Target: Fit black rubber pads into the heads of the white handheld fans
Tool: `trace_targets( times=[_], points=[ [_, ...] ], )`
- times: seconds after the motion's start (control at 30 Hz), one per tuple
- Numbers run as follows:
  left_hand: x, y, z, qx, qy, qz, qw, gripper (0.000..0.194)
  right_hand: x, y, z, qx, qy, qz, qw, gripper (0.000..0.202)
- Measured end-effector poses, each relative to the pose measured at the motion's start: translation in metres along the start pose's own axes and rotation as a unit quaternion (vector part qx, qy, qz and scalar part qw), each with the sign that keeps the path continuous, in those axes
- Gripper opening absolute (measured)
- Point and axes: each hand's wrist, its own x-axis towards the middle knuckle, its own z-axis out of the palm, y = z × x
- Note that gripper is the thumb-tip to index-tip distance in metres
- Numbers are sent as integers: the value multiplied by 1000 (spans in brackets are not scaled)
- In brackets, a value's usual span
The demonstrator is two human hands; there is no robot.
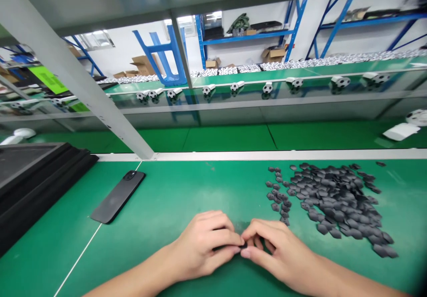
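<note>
My left hand (208, 243) and my right hand (278, 252) meet low in the middle of the view, just above the green tabletop (187, 190). Between their fingertips is a small black piece (244, 246), mostly covered by the fingers. Thumb and fingers of both hands pinch it. To the right of my right hand lies a loose heap of small black five-sided pieces (336, 194), with several smaller dark pieces (278, 192) strung along its left side.
A dark phone (118, 197) lies left of my hands. Black stacked trays (43, 177) stand at the far left. Behind the table's white edge rail, white parts with football-patterned balls (267, 87) ride a green conveyor (213, 137). A slanted grey post (83, 74) rises at left.
</note>
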Motion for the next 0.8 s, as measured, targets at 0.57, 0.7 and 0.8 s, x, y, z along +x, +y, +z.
trace_targets(
  times=[0.57, 0.7, 0.8],
  points=[
    [3, 4, 4, 147, 11, -10, 989, 17, 0, -6, -1, -107, 7, -13, 994, 11],
    [1, 0, 5, 150, 11, 0, 989, 22, 1, 2, 4, -111, 10, -25, 993, 11],
    [-1, -4, 8, 149, 28, 10, 988, 21, 4, 9, 7, -90, 12, -33, 995, 10]
  ],
)
